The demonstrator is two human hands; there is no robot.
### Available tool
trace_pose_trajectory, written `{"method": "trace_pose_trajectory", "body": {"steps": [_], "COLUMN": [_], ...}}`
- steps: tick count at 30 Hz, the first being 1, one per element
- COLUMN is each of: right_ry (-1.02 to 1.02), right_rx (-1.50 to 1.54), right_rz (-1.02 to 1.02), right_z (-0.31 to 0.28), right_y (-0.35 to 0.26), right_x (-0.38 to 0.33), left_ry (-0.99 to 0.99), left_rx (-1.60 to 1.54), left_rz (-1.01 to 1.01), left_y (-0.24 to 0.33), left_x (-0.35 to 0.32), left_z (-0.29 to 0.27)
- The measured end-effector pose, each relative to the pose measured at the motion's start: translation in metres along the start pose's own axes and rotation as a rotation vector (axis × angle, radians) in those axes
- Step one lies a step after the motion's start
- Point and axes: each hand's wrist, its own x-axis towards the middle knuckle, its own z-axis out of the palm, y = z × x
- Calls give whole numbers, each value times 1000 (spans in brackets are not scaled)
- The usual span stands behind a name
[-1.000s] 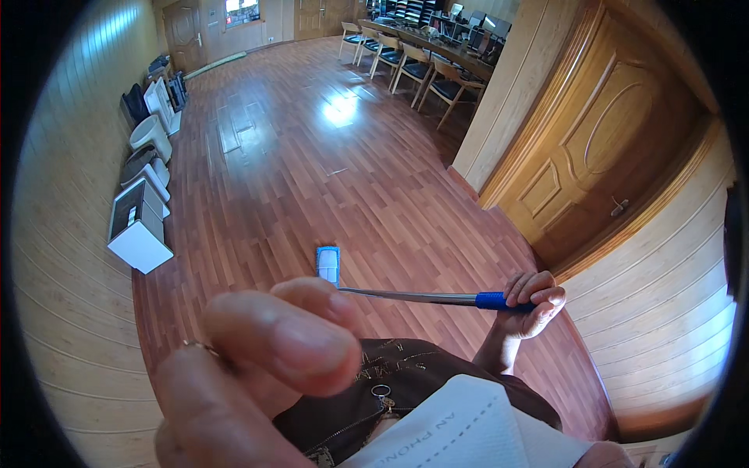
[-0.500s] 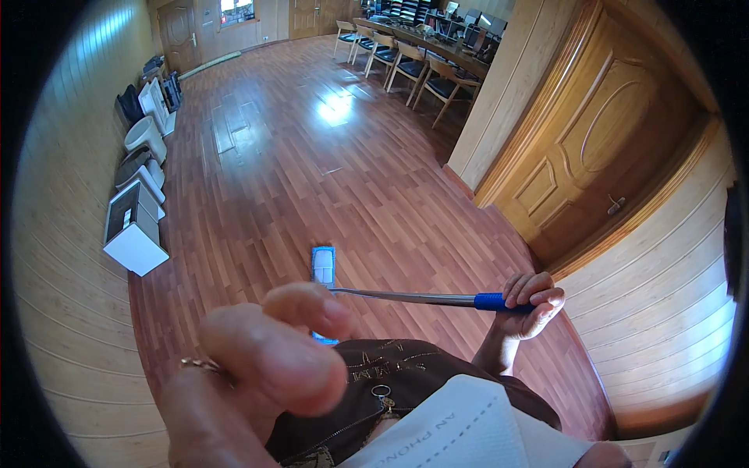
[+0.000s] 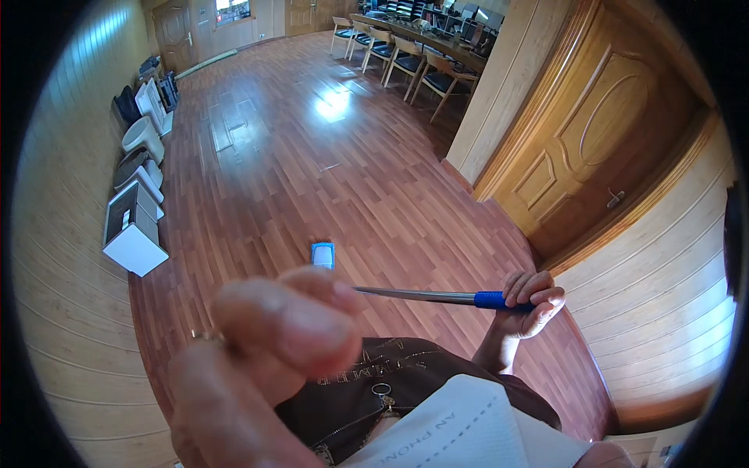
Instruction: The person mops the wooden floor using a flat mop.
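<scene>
Low at the right, right hand [image 3: 529,300] curled shut around the blue grip [image 3: 491,299] of a mop pole [image 3: 413,295], fingers wrapped over the top, wrist bent up from the dark brown jacket [image 3: 406,386]. From that grip, thin metal shaft slanting leftward and slightly up, its far part hidden behind the left hand [image 3: 273,343]. Blue mop head [image 3: 323,254] flat on the wooden floor [image 3: 312,156], just beyond the pole's hidden end, well apart from the wooden door [image 3: 601,140] on the pole's right. Left hand close to the lens and blurred, fingers bunched loosely together, ring on one; cannot tell whether gripping the pole. Far left of the mop head, white boxes [image 3: 134,234] lined along the wall. Beyond, chairs [image 3: 406,62] beside a long table.
</scene>
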Motion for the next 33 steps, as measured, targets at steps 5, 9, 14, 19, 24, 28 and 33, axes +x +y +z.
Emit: {"method": "trace_pose_trajectory", "body": {"steps": [5, 9, 14, 19, 24, 28, 33], "right_ry": [-11, -34, -41, 0, -369, -522, -718], "right_rx": [-58, -22, -26, -16, 150, 342, 438], "right_rz": [-38, -31, -17, -42, -84, -67, -73], "right_z": [-20, -7, 3, 18, 40, 43, 51], "right_y": [-4, -11, -19, -21, -19, -13, 9], "right_x": [-3, -5, -8, -20, -23, -19, -26], "left_ry": [53, -387, -881, -693, -886, -817, -757], "left_rx": [-50, 125, 171, 25, 569, 811, 1061], "left_rz": [52, -498, -1043, -1262, -1279, -1158, -1189], "left_y": [-22, -75, -142, -155, -150, -140, -122], "left_x": [-15, -93, -271, -348, -372, -389, -407], "left_z": [35, -8, -14, -20, -28, -33, -59]}}
